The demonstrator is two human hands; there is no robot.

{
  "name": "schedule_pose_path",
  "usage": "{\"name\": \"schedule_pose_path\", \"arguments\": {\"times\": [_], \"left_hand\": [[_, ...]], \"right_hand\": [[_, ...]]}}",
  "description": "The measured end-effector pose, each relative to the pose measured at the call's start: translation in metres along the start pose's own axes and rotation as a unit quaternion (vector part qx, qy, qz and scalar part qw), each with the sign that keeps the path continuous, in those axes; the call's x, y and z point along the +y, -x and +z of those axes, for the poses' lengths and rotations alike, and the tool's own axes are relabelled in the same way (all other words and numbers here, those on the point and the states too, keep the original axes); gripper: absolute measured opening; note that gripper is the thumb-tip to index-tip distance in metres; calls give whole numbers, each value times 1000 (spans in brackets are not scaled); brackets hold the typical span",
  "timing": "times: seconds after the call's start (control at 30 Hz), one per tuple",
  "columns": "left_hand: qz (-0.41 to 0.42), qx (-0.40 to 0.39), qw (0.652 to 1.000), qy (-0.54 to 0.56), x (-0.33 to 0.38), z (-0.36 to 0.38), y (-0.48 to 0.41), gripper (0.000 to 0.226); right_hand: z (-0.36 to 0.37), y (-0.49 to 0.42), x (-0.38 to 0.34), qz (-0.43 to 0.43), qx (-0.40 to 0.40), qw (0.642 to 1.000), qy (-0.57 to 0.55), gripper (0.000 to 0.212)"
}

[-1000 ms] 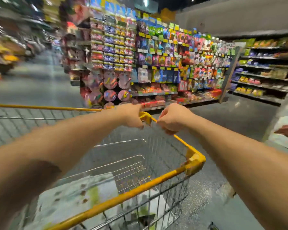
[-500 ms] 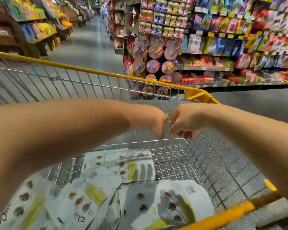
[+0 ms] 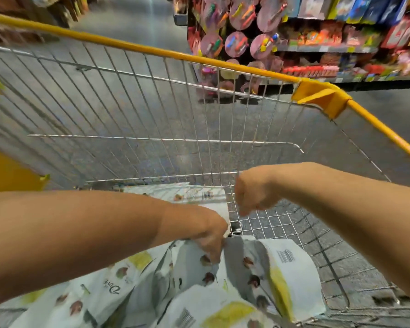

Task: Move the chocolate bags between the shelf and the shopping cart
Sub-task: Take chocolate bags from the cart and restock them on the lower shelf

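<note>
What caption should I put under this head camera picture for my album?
Left hand grips a chocolate bag in the yellow-rimmed shopping cart while the right hand hovers above.

Wire cart (image 3: 152, 49), yellow rim. White chocolate bags (image 3: 104, 297) heaped on its floor, overlapping. Left hand (image 3: 211, 237) down among them, fingers pinching the top edge of one bag (image 3: 289, 263). Right hand (image 3: 253, 195) above bare mesh, fingers curled, holding nothing. Shelf (image 3: 317, 48) of bright goods beyond the cart.
</note>
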State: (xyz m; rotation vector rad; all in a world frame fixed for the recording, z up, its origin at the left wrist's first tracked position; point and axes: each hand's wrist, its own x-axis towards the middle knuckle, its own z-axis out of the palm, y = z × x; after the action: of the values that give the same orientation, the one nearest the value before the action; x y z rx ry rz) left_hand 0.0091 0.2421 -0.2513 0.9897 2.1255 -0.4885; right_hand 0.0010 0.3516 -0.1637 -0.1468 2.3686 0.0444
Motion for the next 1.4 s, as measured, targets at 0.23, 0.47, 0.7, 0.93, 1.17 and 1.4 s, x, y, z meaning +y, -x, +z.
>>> {"name": "schedule_pose_path", "arguments": {"times": [0.23,0.47,0.7,0.93,1.17,1.4], "left_hand": [[38,45,996,60,-1,32,-8,49],[45,33,984,171,0,28,-7,56],[48,55,966,248,11,26,-3,55],[37,49,957,283,8,-6,3,37],[57,110,918,376,-3,-59,29,23],[51,153,893,419,-17,-115,63,28]], "right_hand": [[12,0,4,-22,-66,997,-34,30],[6,7,10,-27,-47,996,-72,29],[-8,15,21,-21,-22,994,-106,28],[-12,23,32,-12,-3,992,-122,18],[-11,39,30,22,-2,997,-78,36],[-20,71,34,52,55,979,-187,65]]}}
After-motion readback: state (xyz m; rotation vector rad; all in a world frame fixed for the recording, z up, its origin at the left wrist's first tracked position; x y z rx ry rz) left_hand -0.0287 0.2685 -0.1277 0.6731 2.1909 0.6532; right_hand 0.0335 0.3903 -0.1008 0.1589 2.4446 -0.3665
